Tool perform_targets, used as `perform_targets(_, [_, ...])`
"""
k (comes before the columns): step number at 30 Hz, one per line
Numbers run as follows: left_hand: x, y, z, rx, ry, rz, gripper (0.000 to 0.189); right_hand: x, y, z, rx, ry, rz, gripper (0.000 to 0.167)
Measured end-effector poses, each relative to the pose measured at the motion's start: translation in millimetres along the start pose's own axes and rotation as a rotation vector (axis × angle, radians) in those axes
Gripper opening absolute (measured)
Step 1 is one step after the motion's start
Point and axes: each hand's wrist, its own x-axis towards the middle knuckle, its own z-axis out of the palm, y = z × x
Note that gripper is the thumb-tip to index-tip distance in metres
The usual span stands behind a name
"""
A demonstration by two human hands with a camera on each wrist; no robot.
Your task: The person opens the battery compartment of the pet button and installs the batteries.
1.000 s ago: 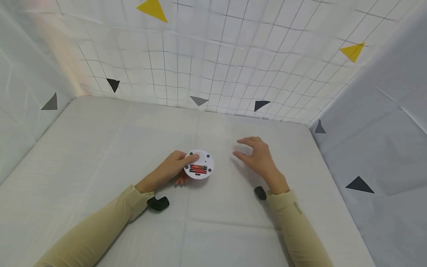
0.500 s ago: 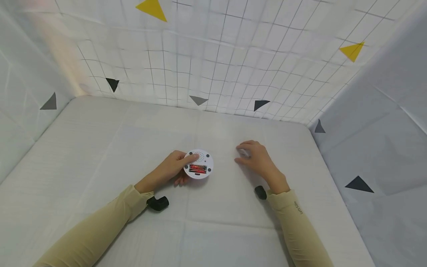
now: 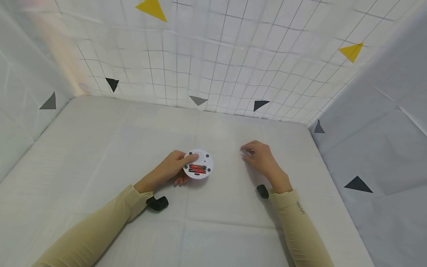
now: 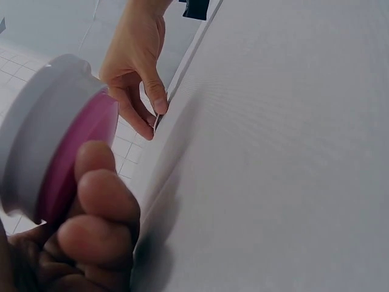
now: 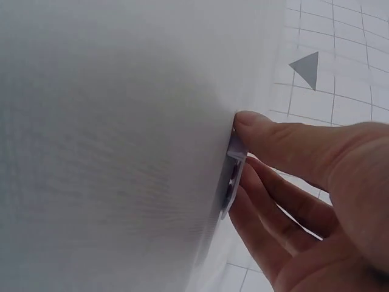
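My left hand (image 3: 173, 164) grips a round white device (image 3: 209, 163), its underside up. The thumb lies over the small speaker holes, while fingers curl beneath. Two red batteries (image 3: 197, 169) sit in its uncovered compartment. In the left wrist view, the device's other side is pink (image 4: 85, 140). To the right, my right hand (image 3: 263, 157) pinches a small white plastic battery cover (image 5: 236, 167) by its edges, close over the table surface. The thumb is at one end of the cover and the fingers at the other; the hand partly hides the cover in the head view.
A white cloth covers the table (image 3: 133, 230). Behind it rises a white grid-lined curtain (image 3: 200, 48) with yellow, black and grey triangles. Grey-white side walls (image 3: 393, 155) stand at left and right. Black camera pieces (image 3: 158, 203) sit at both wrists.
My right hand has drawn its fingers and thumb closer together on the battery cover and shifted slightly right. The left hand and the device have stayed in place.
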Motion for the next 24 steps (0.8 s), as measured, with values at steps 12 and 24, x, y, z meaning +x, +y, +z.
perform_targets(12, [0.6, -0.7, -0.7, -0.006, -0.009, 0.005, 0.052, -0.2, 0.2, 1.2, 0.015, 0.033, 0.045, 0.038])
perform_targets(24, [0.2, -0.6, -1.1, -0.017, -0.009, 0.003, 0.052, 1.7, -7.6, 2.4, 0.091, 0.083, -0.004, 0.043])
